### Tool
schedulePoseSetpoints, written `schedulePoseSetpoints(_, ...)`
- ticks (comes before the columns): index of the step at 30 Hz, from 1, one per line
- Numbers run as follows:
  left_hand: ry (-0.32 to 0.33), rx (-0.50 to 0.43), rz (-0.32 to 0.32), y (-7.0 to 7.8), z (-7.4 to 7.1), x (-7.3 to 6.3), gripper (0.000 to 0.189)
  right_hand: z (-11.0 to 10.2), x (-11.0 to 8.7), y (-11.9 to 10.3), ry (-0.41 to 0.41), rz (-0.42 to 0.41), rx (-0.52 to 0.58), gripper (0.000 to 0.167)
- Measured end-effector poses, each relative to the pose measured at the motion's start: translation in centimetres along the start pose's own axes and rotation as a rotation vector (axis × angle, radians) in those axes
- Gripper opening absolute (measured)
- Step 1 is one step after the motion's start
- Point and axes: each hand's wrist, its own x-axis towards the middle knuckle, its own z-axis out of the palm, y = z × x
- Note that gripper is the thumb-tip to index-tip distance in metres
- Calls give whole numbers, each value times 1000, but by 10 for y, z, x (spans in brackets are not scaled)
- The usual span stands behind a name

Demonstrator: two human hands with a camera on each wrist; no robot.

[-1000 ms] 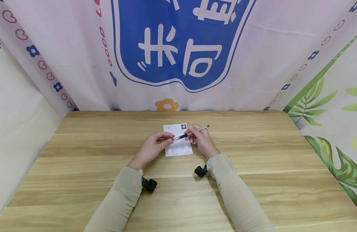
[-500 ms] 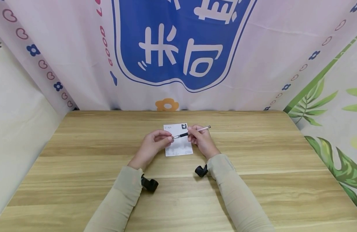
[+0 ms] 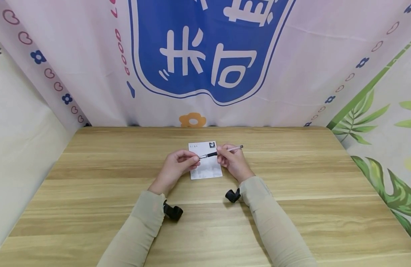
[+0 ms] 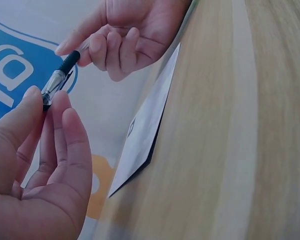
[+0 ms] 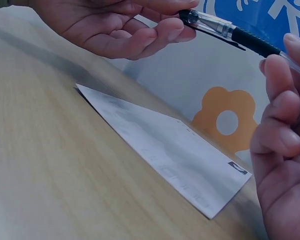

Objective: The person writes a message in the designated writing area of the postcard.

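A gel pen [image 3: 212, 154] with a clear barrel and a dark ribbed grip is held between both hands, above a white card [image 3: 206, 171]. The left hand [image 3: 173, 168] pinches the end of its clear cap [image 4: 52, 86], thumb against fingertips. On the other side, the right hand [image 3: 235, 163] pinches the barrel just behind the black grip [image 5: 253, 43]. The cap, with its dark clip, covers the writing tip. Beneath them the card lies on the table, a dark stamp-like square in its top right corner and small marks at its top left.
The wood-grain table [image 3: 205, 233] extends around the card on all sides. A printed curtain [image 3: 91, 74] with a blue sign and an orange flower hangs behind its far edge. Black camera mounts [image 3: 173, 212] sit at both wrists, below beige sleeves.
The pen has tilted slightly toward level, its cap end rising a little. Both hands have shifted only slightly and keep their holds; the card stays in place.
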Motion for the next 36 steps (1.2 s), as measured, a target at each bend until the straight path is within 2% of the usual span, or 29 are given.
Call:
schedulePoseSetpoints(6, 17, -16, 8, 1, 1, -1, 11, 0, -1, 0, -48, -5, 14, 31)
schedulePoseSetpoints(12, 20, -13, 49, 2, 1, -3, 18, -1, -2, 0, -88, 1, 43, 33)
schedulePoseSetpoints(18, 36, -1, 86, 1, 2, -4, 17, -1, -2, 0, -104, 7, 83, 34)
schedulePoseSetpoints(24, 34, 7, 91, -1, 2, -5, 10, 0, -1, 0, -105, 19, 92, 35)
schedulePoseSetpoints(36, 14, -50, 119, -7, 2, -4, 7, 1, -2, -1, -137, 13, 91, 33)
